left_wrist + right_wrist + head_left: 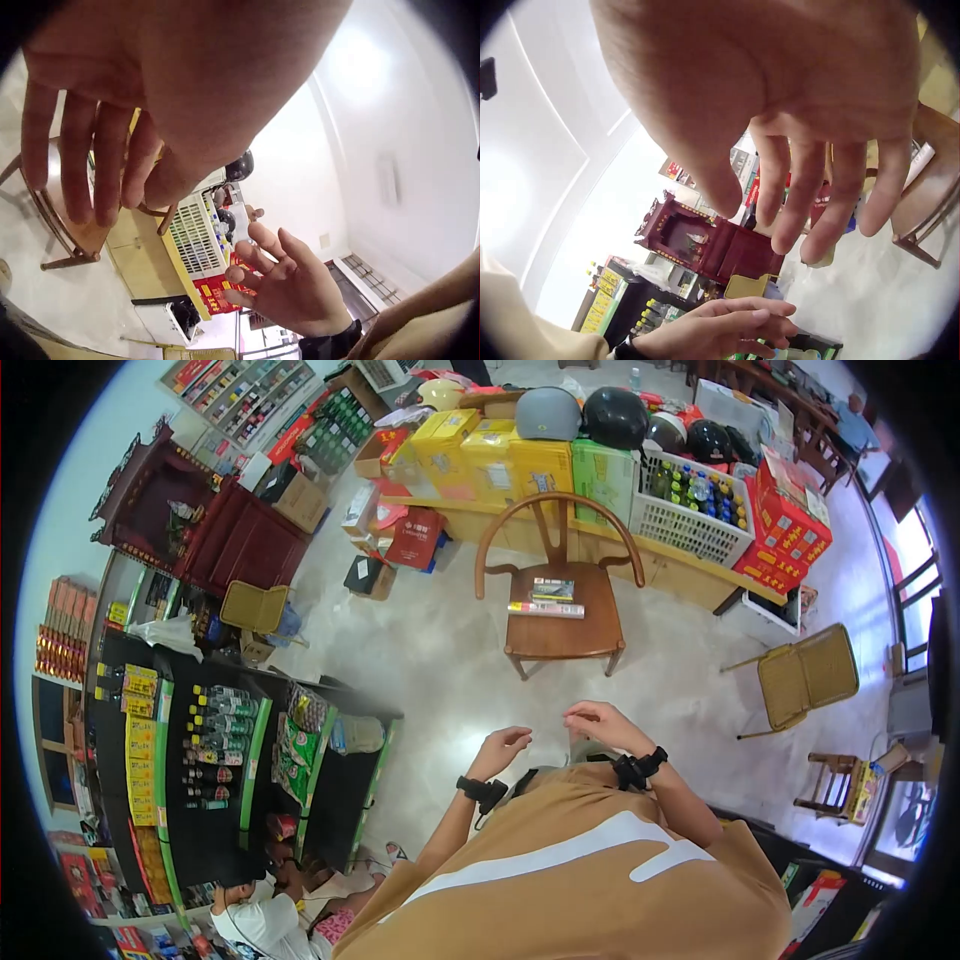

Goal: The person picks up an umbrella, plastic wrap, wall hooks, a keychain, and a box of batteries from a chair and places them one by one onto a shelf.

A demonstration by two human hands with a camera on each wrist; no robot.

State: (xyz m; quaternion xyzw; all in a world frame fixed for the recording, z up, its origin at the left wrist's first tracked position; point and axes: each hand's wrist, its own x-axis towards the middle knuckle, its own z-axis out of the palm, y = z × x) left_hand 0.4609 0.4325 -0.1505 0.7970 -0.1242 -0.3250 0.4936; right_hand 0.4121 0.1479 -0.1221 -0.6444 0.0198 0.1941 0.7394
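Observation:
Both hands are raised in front of the person's body, apart from each other and holding nothing. In the head view the left hand has its fingers pointing inward, loosely bent. Facing it, the right hand is held a little farther forward, also with relaxed fingers. Each wrist view shows its own hand large, the fingers hanging slightly bent and spread. Beyond the hands stands a wooden armchair. On its seat lie a white roll-shaped package with coloured ends and a small box.
Black shelves with bottles and snacks stand at the left, a seated person below them. A counter at the back bears yellow cartons, helmets and a white crate. A folding chair is at right.

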